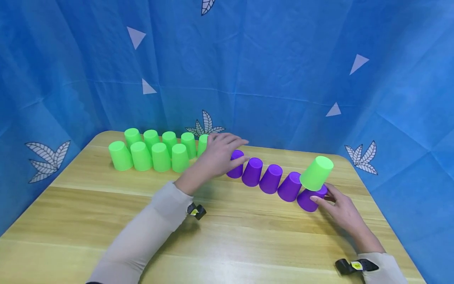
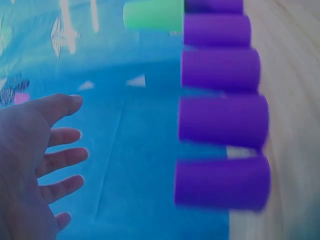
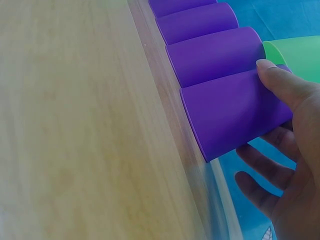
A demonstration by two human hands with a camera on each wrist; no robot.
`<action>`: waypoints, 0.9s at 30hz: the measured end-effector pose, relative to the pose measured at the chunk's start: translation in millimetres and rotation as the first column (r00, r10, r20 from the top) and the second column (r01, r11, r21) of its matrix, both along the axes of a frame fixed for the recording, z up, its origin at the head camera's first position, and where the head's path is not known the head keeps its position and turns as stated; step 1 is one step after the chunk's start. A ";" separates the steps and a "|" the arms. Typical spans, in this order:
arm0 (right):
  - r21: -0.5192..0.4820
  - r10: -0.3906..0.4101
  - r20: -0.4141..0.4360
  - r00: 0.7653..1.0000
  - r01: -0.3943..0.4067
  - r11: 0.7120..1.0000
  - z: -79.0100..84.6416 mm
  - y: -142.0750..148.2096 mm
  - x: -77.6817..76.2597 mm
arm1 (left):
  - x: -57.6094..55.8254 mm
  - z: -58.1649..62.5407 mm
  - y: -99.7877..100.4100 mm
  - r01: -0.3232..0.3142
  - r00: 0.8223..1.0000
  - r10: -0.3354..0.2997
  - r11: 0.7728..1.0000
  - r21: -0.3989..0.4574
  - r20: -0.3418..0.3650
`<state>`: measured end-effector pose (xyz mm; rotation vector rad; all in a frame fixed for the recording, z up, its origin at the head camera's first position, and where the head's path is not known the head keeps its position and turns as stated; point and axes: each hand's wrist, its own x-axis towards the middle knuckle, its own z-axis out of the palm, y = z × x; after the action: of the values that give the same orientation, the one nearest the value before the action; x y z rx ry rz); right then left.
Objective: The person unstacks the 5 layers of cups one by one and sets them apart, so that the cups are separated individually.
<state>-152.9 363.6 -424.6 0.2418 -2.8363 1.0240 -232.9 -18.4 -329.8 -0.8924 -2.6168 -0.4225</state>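
Observation:
Several upside-down purple cups (image 1: pixel 271 180) stand in a slanting row on the table. A green cup (image 1: pixel 317 173), also upside down, rests across the tops at the row's right end. My right hand (image 1: pixel 343 212) holds the rightmost purple cup (image 3: pixel 232 115), thumb on the near side and fingers on the far side. My left hand (image 1: pixel 221 155) hovers by the row's left end with its fingers extended and nothing held. In the left wrist view, a gap separates that hand from the purple cups (image 2: pixel 223 120).
To the left, green cups (image 1: pixel 161 157) stand upside down in two rows; my left hand partly hides the back row's right end. They share a wooden table (image 1: pixel 213 236) with the purple row. A blue patterned curtain (image 1: pixel 248 79) hangs behind the table and at its sides.

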 end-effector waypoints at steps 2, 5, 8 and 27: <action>-0.001 0.003 -0.002 1.000 -0.003 1.000 -0.3 0.2 -0.2 | 1.2 5.2 14.4 0.039 0.999 -0.039 0.999 -0.013 -0.020; -0.001 0.005 -0.005 1.000 -0.005 1.000 -1.0 0.5 -1.2 | 3.6 12.3 34.8 0.077 0.997 -0.078 0.996 -0.045 -0.024; -0.002 0.008 -0.006 1.000 -0.008 1.000 -0.4 0.5 -2.0 | 6.3 18.4 54.1 0.102 0.995 -0.103 0.992 -0.070 -0.011; -0.004 0.020 -0.002 1.000 -0.020 1.000 -3.7 3.3 -3.3 | 10.9 29.3 157.6 0.199 0.979 -0.182 0.947 -0.251 0.089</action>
<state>-156.2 367.0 -428.3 0.2708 -2.8350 1.0329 -222.0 139.2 -300.5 -1.2434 -2.6963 -0.1589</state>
